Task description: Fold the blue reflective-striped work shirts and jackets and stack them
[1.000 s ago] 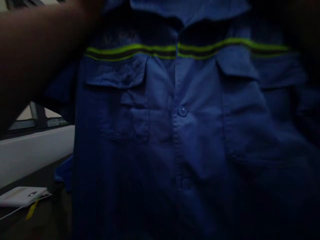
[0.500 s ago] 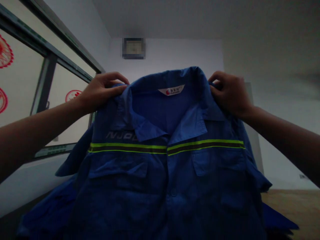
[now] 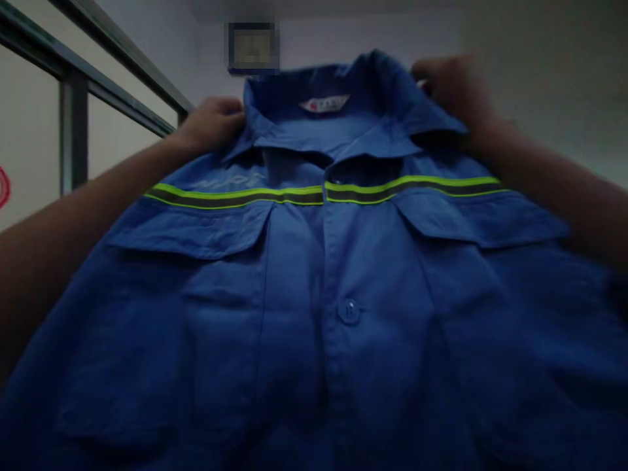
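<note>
A blue work shirt (image 3: 294, 281) with a yellow-green and grey stripe across the chest fills most of the view, its front towards me. My left hand (image 3: 212, 123) is closed on the shirt's shoulder beside the collar. On the other side of the collar, my right hand (image 3: 454, 88) grips the opposite shoulder, slightly smeared by motion. A white label (image 3: 324, 104) shows inside the neck. The collar lies open, and one button (image 3: 349, 312) is visible on the front placket. Both hands' fingertips are partly hidden behind the cloth.
A dark-framed window (image 3: 73, 131) runs along the left, with part of a red decoration (image 3: 4, 186) on its pane. A blurred-out dark frame (image 3: 252, 47) hangs on the far wall. The shirt hides whatever lies below.
The shirt has come closer and looks larger, its lower part spreading towards me. My hands and the collar sit higher in view. The wall frame has also shifted up.
</note>
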